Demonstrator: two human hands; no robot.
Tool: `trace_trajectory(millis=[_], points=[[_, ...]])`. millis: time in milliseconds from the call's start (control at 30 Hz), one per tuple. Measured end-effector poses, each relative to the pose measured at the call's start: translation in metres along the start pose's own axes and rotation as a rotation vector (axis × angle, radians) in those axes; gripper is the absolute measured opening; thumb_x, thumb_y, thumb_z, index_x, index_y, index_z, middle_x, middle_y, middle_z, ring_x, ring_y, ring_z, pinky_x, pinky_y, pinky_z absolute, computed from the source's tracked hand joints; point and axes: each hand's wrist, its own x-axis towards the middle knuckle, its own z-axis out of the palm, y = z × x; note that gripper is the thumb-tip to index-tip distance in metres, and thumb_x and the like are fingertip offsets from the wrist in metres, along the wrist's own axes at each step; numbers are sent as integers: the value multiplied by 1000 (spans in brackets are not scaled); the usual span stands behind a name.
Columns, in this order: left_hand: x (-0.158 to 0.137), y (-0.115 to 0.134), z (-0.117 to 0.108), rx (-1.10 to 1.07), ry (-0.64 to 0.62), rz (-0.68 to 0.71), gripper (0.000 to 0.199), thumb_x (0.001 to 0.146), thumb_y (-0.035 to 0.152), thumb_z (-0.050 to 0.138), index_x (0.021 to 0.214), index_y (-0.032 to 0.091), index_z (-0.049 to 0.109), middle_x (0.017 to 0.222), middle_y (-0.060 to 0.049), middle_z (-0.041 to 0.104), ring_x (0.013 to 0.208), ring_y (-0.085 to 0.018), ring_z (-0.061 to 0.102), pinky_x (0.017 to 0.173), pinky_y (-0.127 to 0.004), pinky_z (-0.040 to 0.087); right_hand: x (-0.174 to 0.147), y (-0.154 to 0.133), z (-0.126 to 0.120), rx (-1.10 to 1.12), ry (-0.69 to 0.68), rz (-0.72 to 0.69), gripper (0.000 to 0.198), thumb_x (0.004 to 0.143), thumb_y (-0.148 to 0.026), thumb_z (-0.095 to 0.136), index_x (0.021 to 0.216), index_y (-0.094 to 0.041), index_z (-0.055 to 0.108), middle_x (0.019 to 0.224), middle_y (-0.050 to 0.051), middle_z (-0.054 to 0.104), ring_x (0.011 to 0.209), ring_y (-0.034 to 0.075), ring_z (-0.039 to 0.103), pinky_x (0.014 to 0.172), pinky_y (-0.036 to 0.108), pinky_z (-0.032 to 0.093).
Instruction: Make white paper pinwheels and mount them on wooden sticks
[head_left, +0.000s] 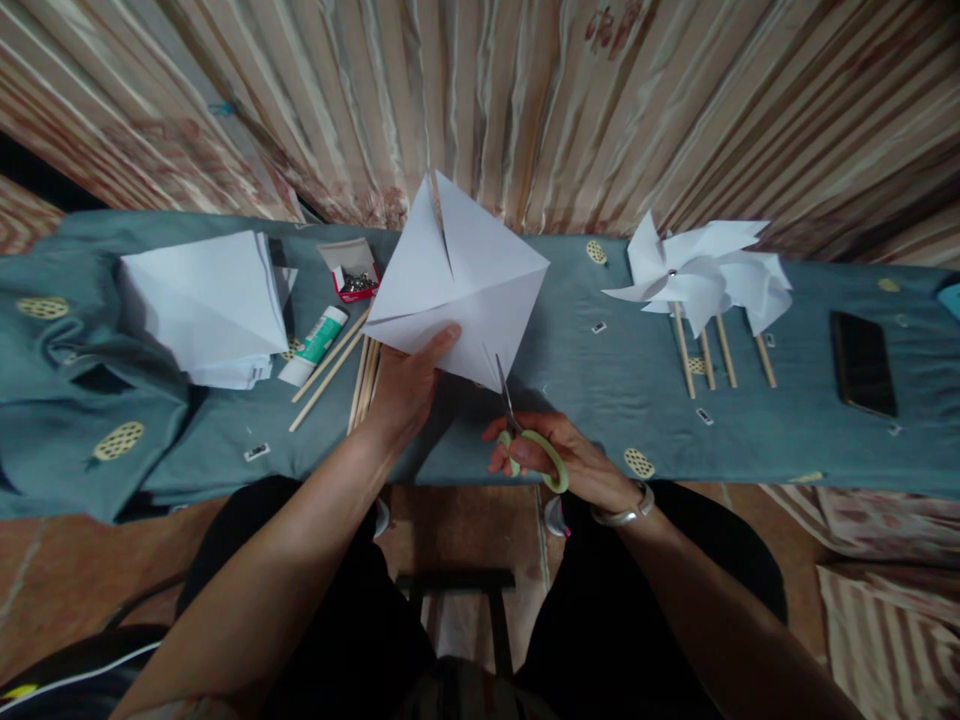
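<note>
My left hand point(412, 385) grips a square sheet of white paper point(495, 290) by its lower left side, thumb on top and the other fingers hidden beneath. Slits run inward from the paper's top and left corners. In my right hand point(559, 455) are scissors point(553, 462) with light green handles, fingers through the loops. Their blades are at the paper's bottom corner, where a cut line shows. Just left of the paper lie several wooden sticks point(330, 372), a green and white glue stick point(315, 345) and an open small red and white box point(352, 280) with metal pins inside.
A stack of white paper sheets point(210, 300) lies at the left beside bunched cloth point(67, 400). On the right are finished paper pinwheels point(697, 270) on sticks and a dark phone point(862, 362). A pleated curtain point(495, 110) hangs behind the cloth-covered table point(585, 370).
</note>
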Motion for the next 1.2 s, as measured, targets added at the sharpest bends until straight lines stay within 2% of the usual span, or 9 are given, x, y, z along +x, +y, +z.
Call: trace_trajectory(millis=[333,600,967,1200], points=[[-3,1,3,12,-6,8,49,63,11,81,107,23,66,96,-1,75,98,-21,69,91,-35,54,2,4,0,18,9,-13,53,78,-65,67,96,-16,63,81,5,68,70,14,62,61,26,47],[-1,3,-1,37,-34,13,57,60,11,80,112,22,64,97,-1,75,93,-20,69,92,-36,51,3,11,1,-12,42,-44,50,77,-61,71,97,-15,66,77,3,67,68,13,61,60,26,48],[-3,9,1,65,-44,-2,52,58,9,80,106,22,65,94,-1,75,95,-21,69,94,-36,51,4,16,5,-119,100,-62,55,77,-66,66,98,-16,65,72,0,62,62,11,54,57,23,43],[-2,11,2,59,-56,5,45,59,8,79,100,23,65,89,0,75,96,-21,70,93,-35,52,5,15,8,-76,113,-49,54,73,-66,70,95,-17,64,66,-3,56,60,11,52,57,25,43]])
